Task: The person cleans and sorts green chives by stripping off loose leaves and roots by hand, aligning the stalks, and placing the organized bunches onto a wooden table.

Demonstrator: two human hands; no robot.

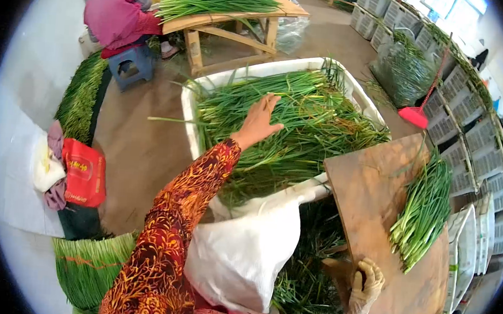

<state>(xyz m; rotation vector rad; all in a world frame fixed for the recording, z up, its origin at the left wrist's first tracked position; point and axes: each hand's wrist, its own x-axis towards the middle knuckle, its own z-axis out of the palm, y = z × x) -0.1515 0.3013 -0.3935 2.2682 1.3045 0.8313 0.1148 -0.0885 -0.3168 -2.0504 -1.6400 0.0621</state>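
Left hand (258, 121) spreads empty fingers (270, 102) over greens (307, 117); right hand (365, 288) (gloved) half-curled, hold unclear.

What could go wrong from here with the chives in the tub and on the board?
Chives in the white tub look tangled; if the left hand pulls hard, neighbours might drag along or bend. The separate bunch lies along the wooden board's right edge, so a knock might tip it off.

I'm seeing the person's left arm (179, 201) stretching forward in a patterned sleeve, the bare left hand (258, 121) facing palm-down, its thumb standing apart from the fingers. The gloved right hand (365, 286) is sitting nearer the body, fingers curling inward.
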